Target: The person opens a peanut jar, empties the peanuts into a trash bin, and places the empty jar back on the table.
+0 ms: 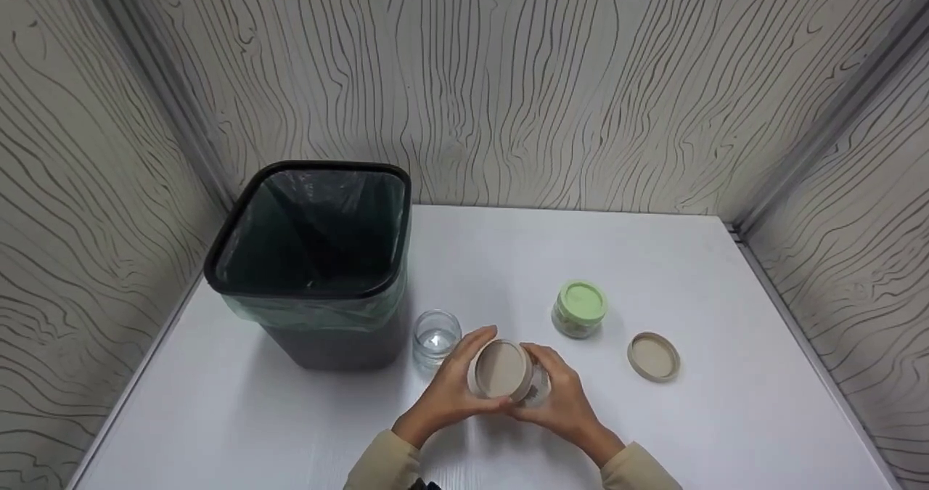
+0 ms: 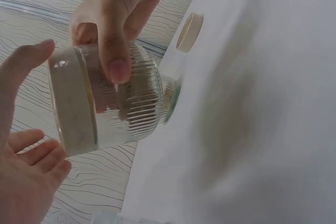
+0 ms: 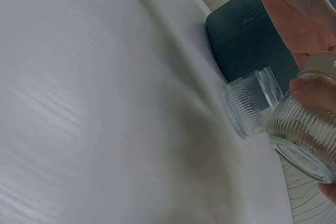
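A ribbed glass jar (image 2: 144,95) with a beige lid (image 1: 501,369) is held tilted above the white table, with something brownish showing through its glass. My right hand (image 1: 565,397) grips the jar's body, thumb across the side in the left wrist view. Around the lid is my left hand (image 1: 451,394), its thumb at one edge and fingertips at the opposite edge. Just left of the hands stands a lidless glass jar (image 1: 436,339). A glass jar with a green lid (image 1: 582,305) stands beyond my right hand, and a loose beige lid (image 1: 653,357) lies to the right.
A dark bin (image 1: 334,337) with a greenish liner stands on the left of the table (image 1: 697,272), close to the lidless jar. Wood-grain patterned panels (image 1: 464,91) enclose the back and both sides.
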